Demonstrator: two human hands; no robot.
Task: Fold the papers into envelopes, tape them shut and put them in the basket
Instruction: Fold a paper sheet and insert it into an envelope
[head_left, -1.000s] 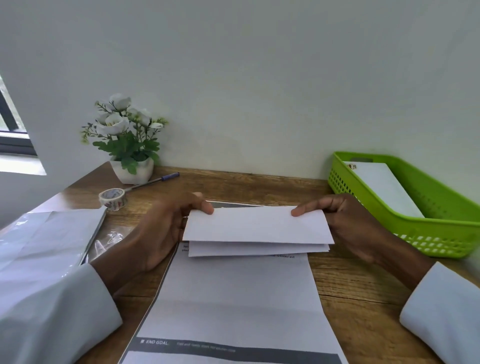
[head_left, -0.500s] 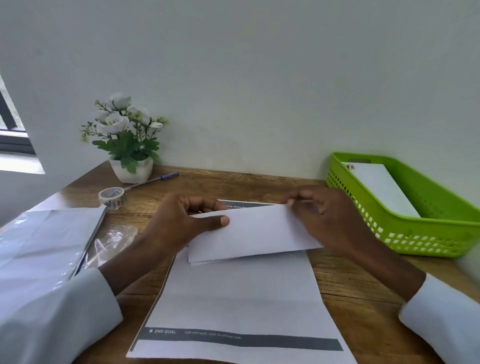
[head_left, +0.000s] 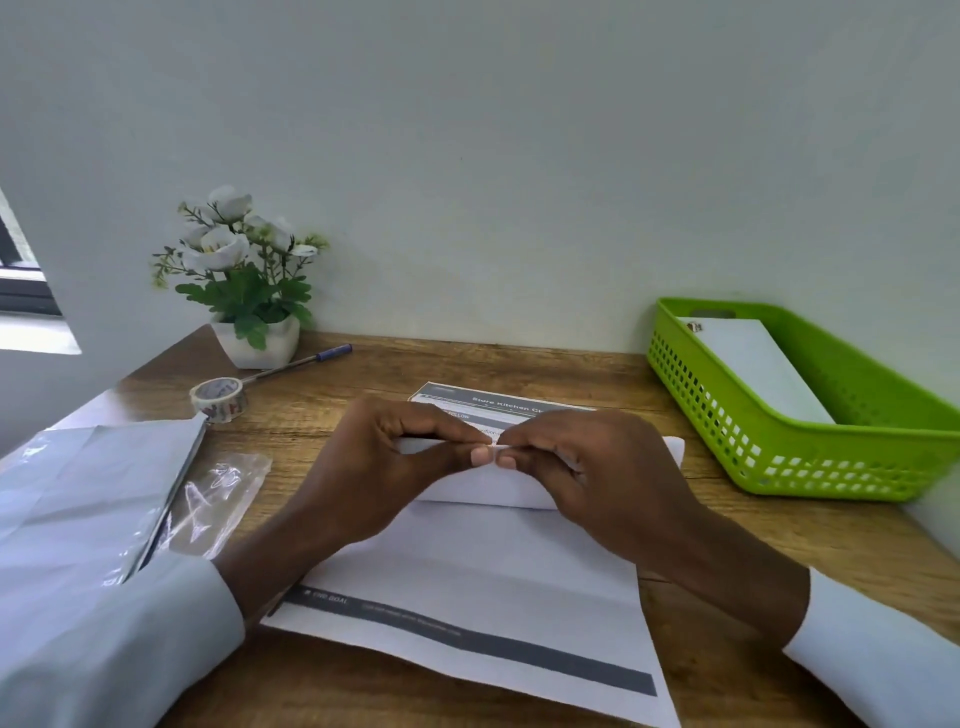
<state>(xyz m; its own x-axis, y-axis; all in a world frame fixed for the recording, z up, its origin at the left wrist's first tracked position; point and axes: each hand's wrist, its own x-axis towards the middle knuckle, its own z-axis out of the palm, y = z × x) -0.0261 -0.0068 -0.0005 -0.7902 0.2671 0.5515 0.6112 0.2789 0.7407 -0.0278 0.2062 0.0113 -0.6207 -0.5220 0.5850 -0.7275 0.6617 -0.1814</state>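
A folded white paper (head_left: 483, 488) lies across a printed instruction sheet (head_left: 483, 582) on the wooden desk. My left hand (head_left: 395, 467) and my right hand (head_left: 587, 467) meet at the middle of its far edge, thumbs and forefingers pinching the paper, fingertips almost touching. Much of the folded paper is hidden under both hands. At the right stands a green basket (head_left: 779, 447) with one white envelope (head_left: 753, 364) inside. A roll of tape (head_left: 219, 399) sits at the back left.
A potted plant with white flowers (head_left: 244, 280) stands by the wall, a blue pen (head_left: 301, 361) beside it. A stack of paper in plastic wrap (head_left: 88, 493) and a clear plastic bag (head_left: 218, 499) lie at the left. The wall bounds the desk.
My hands slid from the paper's two ends to the middle of its far edge. The folded paper dropped from raised to lying low on the sheet.
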